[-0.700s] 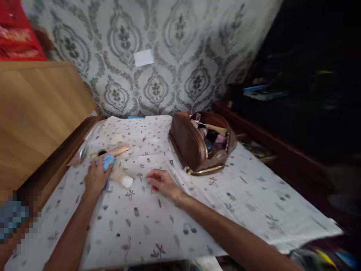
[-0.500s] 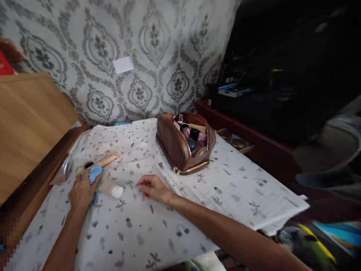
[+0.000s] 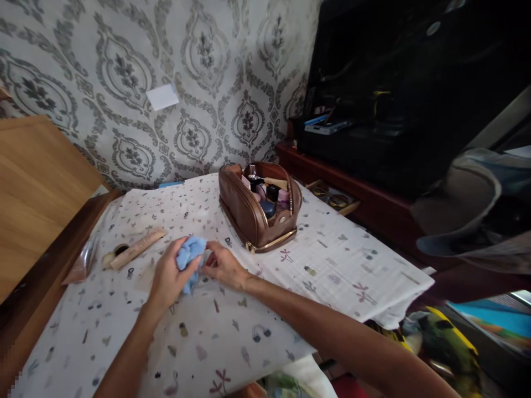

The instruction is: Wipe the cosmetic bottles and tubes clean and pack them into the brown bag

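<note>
My left hand (image 3: 170, 279) is closed around a crumpled light-blue cloth (image 3: 188, 258), held just above the patterned white table cover (image 3: 332, 265). My right hand (image 3: 224, 266) meets it from the right, its fingers curled and pinching the cloth's edge. Whether anything is wrapped inside the cloth is hidden. A long beige tube (image 3: 139, 248) and a small round compact (image 3: 118, 252) lie to the left of my hands. Just behind my hands stands an open brown cosmetic bag (image 3: 249, 215), with bottles and a brush showing inside it.
A light wooden panel (image 3: 37, 182) rises at the left edge. A dark wooden shelf (image 3: 365, 199) with small round tins runs along the right, under a black unit. Patterned wallpaper is behind. Colourful items lie below the table's front right corner.
My left hand lifted the blue cloth from beside the beige tube and carried it right to meet my right hand. The white-capped tube is no longer visible on the cover. The view has shifted right.
</note>
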Motion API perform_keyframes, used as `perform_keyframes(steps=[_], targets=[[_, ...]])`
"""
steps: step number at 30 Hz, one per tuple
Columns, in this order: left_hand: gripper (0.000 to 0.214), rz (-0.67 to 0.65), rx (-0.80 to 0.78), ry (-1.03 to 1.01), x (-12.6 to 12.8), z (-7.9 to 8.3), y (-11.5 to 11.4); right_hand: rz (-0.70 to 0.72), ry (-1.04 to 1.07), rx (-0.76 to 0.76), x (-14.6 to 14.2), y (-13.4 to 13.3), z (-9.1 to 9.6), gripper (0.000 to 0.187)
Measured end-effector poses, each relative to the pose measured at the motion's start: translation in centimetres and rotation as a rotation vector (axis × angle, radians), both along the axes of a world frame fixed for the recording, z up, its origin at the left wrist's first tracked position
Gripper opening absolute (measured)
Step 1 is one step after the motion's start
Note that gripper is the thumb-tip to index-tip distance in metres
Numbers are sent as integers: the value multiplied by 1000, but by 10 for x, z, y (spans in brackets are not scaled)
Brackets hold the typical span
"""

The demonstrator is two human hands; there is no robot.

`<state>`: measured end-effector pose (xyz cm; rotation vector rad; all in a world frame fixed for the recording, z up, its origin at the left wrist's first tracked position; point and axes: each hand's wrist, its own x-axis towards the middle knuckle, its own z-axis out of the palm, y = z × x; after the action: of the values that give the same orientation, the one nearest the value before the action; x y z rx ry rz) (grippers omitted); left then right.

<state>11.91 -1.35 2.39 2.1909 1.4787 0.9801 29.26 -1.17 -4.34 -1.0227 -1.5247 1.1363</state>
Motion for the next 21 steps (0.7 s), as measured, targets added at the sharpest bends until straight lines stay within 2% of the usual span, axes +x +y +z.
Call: perform_keyframes(steps=[3,7,11,16,19,21], targets=[[39,-66,-24,-16,20,-13,-6,34,-32,33,2,1,-2,34],[27,-74,-70,-113,18,-23,-8,17,-118,90,0,-1,-2,27],[21,-46,-115,-224,11,-28,-7,46,-136,80,-1,-3,-1,36],[9,35,-118,-336,6,-38,-2,108,-28,15,-1,-2,-1,55],[27,58,-77,-432,2,-42,1,142,131,-82,-3,0,-1,55],[33,18,-79,-461,0,-41,1,144,253,-154,-4,0,1,53]])
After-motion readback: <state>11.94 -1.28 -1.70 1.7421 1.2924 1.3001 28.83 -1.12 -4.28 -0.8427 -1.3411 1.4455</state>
